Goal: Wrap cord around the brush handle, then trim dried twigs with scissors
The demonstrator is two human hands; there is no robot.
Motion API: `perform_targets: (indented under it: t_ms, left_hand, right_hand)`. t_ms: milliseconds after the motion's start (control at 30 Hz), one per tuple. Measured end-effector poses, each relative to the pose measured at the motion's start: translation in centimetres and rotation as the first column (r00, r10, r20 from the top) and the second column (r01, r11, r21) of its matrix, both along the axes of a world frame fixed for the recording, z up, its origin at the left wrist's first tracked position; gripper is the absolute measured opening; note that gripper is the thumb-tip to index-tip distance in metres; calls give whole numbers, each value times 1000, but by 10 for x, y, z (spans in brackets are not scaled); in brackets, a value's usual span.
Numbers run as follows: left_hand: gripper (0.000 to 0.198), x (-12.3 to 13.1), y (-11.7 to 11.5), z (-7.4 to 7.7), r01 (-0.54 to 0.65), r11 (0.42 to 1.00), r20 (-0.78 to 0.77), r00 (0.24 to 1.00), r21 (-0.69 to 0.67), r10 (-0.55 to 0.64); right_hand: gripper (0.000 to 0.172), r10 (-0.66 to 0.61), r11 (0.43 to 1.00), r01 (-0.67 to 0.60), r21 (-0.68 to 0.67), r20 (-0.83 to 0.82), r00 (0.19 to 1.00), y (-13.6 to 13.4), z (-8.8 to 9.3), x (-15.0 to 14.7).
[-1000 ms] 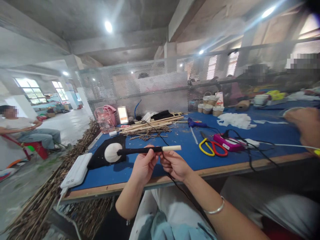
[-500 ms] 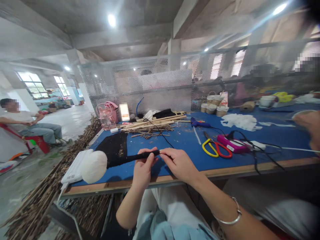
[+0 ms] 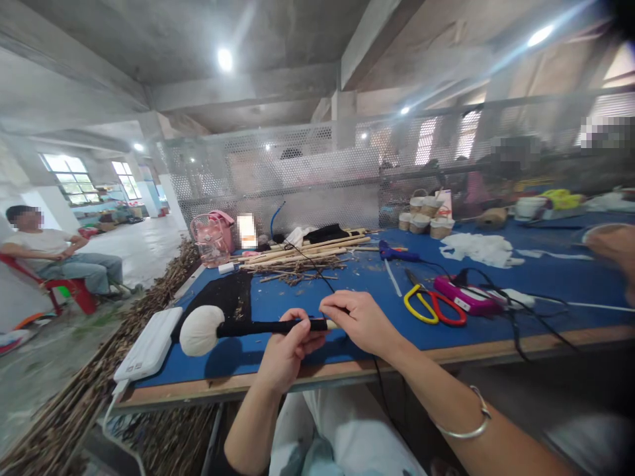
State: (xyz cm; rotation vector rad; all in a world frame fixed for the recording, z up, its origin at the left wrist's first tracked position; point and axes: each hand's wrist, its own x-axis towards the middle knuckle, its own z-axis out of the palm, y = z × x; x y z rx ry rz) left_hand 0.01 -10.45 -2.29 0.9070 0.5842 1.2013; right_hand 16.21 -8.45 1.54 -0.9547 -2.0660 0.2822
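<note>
My left hand (image 3: 288, 344) is closed around a black-wrapped stick (image 3: 253, 327), held level over the front of the table. A round, white cloth-covered ball (image 3: 201, 330) sits at the stick's left end. Its bare, pale tip shows at the right, just under my right hand (image 3: 360, 324). The right thumb and forefinger are pinched together slightly above the wrapping's end. A small dark bit shows at those fingertips, too fine to name. Behind the stick lies a black cloth (image 3: 218, 297) with crumbs on it.
A white power bank (image 3: 149, 347) lies at the left corner. Scissors (image 3: 434, 304), a magenta box (image 3: 466, 295) with cables and a blue glue gun (image 3: 397, 250) are to the right. Wooden sticks (image 3: 307, 251) lie behind. A person (image 3: 54, 251) sits far left; another's blurred hand (image 3: 612, 244) shows at right.
My right fingers have lifted off the stick's end, baring its pale tip. The ball and stick have shifted slightly right, and the stick is now more level.
</note>
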Motion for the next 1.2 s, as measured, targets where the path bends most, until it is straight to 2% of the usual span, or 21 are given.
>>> perform_targets:
  t_ms: [200, 267, 300, 333, 367, 433, 467, 533, 600, 667, 733, 833, 900, 967, 1033, 1100, 1200]
  left_hand:
    - [29, 0, 2, -2, -10, 1000, 29, 1000, 10, 9]
    - [28, 0, 3, -2, 4, 1000, 42, 999, 12, -5]
    - [27, 0, 3, -2, 15, 1000, 44, 999, 14, -15]
    - [26, 0, 3, -2, 23, 1000, 47, 999, 16, -24]
    - [26, 0, 3, -2, 27, 999, 51, 998, 19, -28]
    - [26, 0, 3, -2, 24, 1000, 63, 998, 19, -26]
    - [26, 0, 3, -2, 20, 1000, 70, 997, 19, -22]
    - [26, -1, 3, -3, 17, 1000, 79, 997, 21, -18]
    - [26, -1, 2, -5, 26, 999, 83, 996, 25, -28]
    - [25, -2, 2, -6, 38, 999, 85, 996, 34, -41]
    - [25, -2, 1, -8, 47, 998, 83, 995, 47, -50]
    - [24, -3, 1, -8, 60, 997, 83, 994, 50, -64]
    - [24, -3, 1, -8, 67, 997, 96, 993, 34, -70]
    - [25, -4, 1, -8, 44, 999, 119, 992, 24, -47]
    - [25, -3, 2, -7, -11, 1000, 139, 990, 23, 8]
    - [25, -2, 2, -7, -79, 997, 145, 987, 26, 75]
    - [24, 1, 4, -9, -192, 979, 97, 978, 71, 184]
  right_hand:
    - [22, -46, 999, 47, -1, -113, 993, -3, -5, -4]
    - [20, -40, 993, 22, -114, -161, 986, 0, -4, -3]
    - [19, -27, 975, -17, -224, -193, 981, 2, -3, -2]
    - [18, -13, 931, -76, -358, -240, 971, 4, -3, -1]
    - [18, -4, 855, -155, -495, -305, 952, 6, -3, -1]
    - [19, -25, 639, -344, -688, -465, 885, 9, -3, 0]
    - [19, -53, 537, -433, -724, -541, 839, 10, -3, 0]
    - [19, -99, 377, -572, -728, -646, 757, 9, -4, -1]
    - [17, -118, 264, -647, -716, -689, 715, 9, -6, -1]
    - [16, -117, 197, -670, -716, -696, 709, 9, -6, -1]
    - [15, -130, 213, -661, -720, -691, 711, 11, -7, 1]
    - [19, -159, 298, -619, -727, -677, 719, 13, -10, 3]
    - [22, -155, 311, -597, -739, -659, 736, 14, -14, 2]
    - [23, -150, 317, -592, -741, -655, 740, 12, -19, 0]
    - [22, -146, 359, -576, -735, -653, 743, 8, -26, -5]
    - [19, -137, 469, -497, -730, -616, 776, 4, -31, -10]
    - [17, -82, 734, -251, -631, -449, 890, -5, -34, -15]
